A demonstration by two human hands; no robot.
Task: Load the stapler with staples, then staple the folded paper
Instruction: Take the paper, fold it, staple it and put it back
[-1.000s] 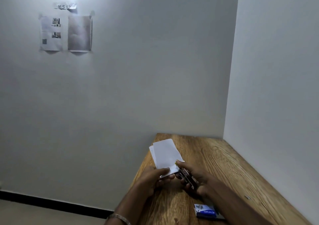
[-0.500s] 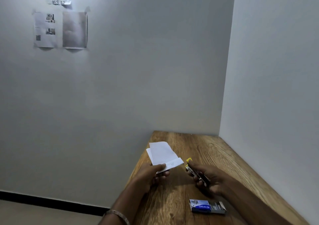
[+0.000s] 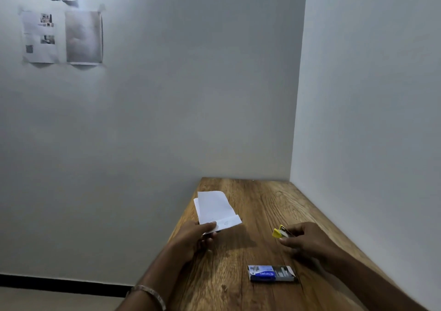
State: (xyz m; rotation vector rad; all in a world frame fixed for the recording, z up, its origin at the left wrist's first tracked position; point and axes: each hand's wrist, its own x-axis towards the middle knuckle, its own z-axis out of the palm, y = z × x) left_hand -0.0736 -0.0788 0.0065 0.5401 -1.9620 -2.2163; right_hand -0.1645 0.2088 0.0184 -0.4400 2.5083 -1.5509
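A folded white paper [image 3: 214,209] hangs just above the left side of the wooden table [image 3: 262,203]. My left hand [image 3: 195,238] pinches its near corner between thumb and fingers. My right hand [image 3: 304,239] is lower right of it, fingers curled round a small dark stapler [image 3: 281,232] whose yellow tip sticks out to the left. The stapler is well apart from the paper. A blue staple box [image 3: 270,273] lies open on the table near me, between my forearms.
White walls close the table in at the back and right [image 3: 358,143]. The table's left edge drops to the floor. Printed sheets [image 3: 62,36] are taped high on the back wall.
My right hand has drawn the stapler away from the paper's corner, to the right and down toward the table. My left hand keeps hold of the paper, which has barely shifted.
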